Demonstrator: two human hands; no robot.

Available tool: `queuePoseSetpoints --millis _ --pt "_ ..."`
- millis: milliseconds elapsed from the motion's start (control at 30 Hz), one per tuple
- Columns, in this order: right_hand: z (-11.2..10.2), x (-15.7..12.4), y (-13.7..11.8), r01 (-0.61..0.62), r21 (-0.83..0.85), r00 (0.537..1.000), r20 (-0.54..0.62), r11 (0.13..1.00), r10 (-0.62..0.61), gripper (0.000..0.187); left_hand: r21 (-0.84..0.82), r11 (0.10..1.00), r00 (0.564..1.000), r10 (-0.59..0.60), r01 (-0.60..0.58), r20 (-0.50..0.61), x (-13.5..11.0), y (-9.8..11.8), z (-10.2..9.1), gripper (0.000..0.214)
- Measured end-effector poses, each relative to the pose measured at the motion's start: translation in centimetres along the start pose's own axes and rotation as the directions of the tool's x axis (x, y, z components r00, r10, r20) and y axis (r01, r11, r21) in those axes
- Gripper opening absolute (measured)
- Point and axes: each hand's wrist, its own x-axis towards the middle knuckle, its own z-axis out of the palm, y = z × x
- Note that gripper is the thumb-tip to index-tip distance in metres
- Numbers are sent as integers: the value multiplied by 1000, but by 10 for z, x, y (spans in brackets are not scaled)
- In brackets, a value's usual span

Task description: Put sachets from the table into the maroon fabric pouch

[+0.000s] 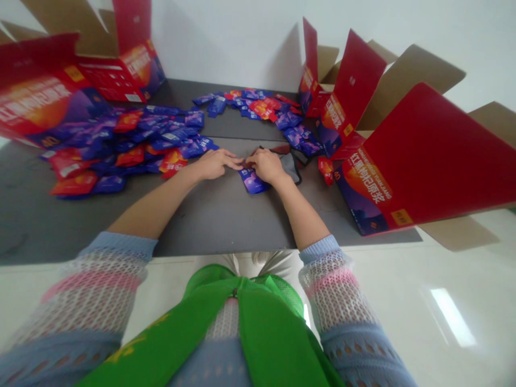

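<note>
A purple-blue pouch (255, 183) with white print lies flat on the dark grey table in front of me. My left hand (217, 163) reaches in from its left, fingers stretched out and fingertips at the pouch's upper edge. My right hand (266, 165) is closed over the pouch's upper right part, with bent fingers pressed down and covering some of it. Beside and partly under the right hand lies a grey, black-edged item (289, 165), perhaps a cloth; its full shape is hidden.
To the left is a heap of blue and red pouches (141, 137). More pouches (258, 102) lie at the back, curving toward the right. Open red cartons (371, 183) stand at right, and others (44, 102) at left. The table's front edge (226, 252) is near my body.
</note>
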Motion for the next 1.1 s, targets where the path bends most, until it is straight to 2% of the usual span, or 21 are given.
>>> queuePoseSetpoints --millis 100,200,333,433,567,700,833,967,1100 --pt "-13 -11 14 87 87 990 105 992 -96 37 20 1000 1000 13 -13 4 0 5 0 73" --pt "-26 -25 25 98 194 963 228 976 -142 40 13 1000 999 12 -12 -30 0 5 2 72" --pt "-41 -43 29 8 236 909 402 972 -106 34 3 1000 999 18 -18 -45 1 -1 5 73" --pt "-46 -49 24 -37 166 901 432 985 -39 34 5 999 998 53 -53 -30 1 -5 6 74" --pt "-42 -50 16 -26 73 928 374 997 -3 35 2 995 995 97 -97 -3 0 -8 5 75" --pt "-26 -42 5 17 -19 984 177 1000 -14 34 35 994 995 103 -104 14 -2 -5 4 77" --pt "-3 -27 -2 -26 -69 999 31 997 29 33 65 995 997 81 -81 13 -4 -1 4 78" --pt "5 -18 6 12 -39 1000 8 999 -12 32 72 994 996 80 -78 -26 -5 1 7 75" --pt "-5 -25 21 191 106 979 57 976 -197 30 64 996 994 71 -66 -83 -6 3 12 76"
